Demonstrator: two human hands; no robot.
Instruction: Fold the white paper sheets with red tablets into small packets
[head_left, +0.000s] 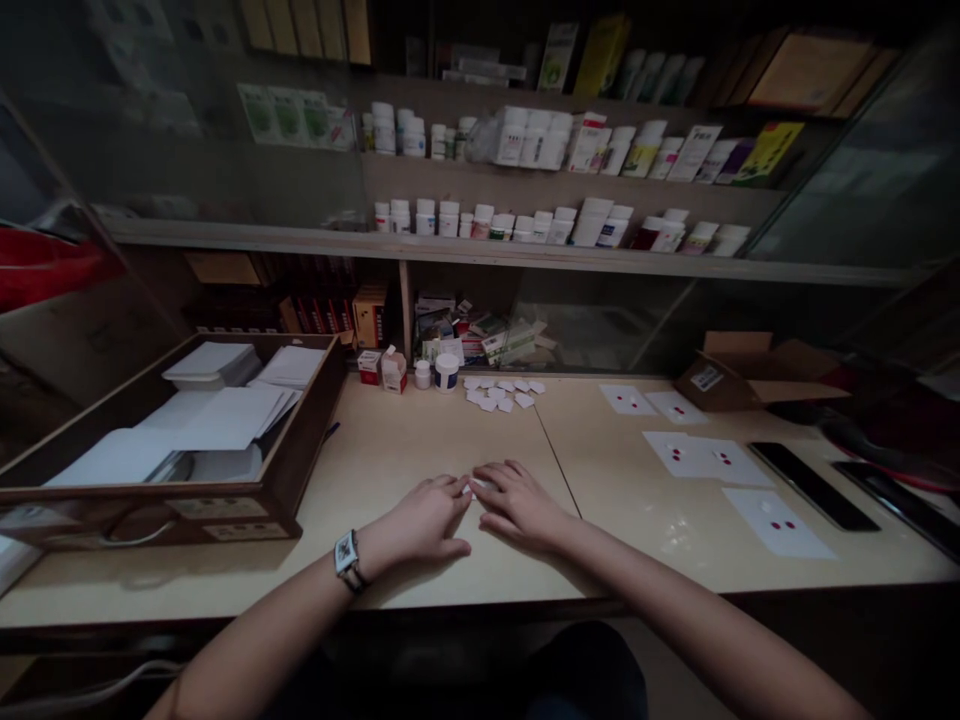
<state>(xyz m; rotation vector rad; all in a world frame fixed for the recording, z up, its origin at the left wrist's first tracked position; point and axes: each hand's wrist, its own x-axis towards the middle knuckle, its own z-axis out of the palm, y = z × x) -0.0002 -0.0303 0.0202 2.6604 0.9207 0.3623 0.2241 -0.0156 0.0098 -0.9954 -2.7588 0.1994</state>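
Observation:
My left hand, with a watch on its wrist, rests on the table with its fingertips at a small white piece of paper. From the other side my right hand meets it, fingers bent over the same paper. Most of that paper is hidden under the fingers. Beyond the hands lie several small folded white paper packets. To the right, white paper sheets lie flat, with dark red and white pills on them.
A wooden drawer holding stacks of white paper stands on the left. Small medicine boxes and a white jar are behind. Right are a black phone and an open carton. Bottle-filled shelves rise behind.

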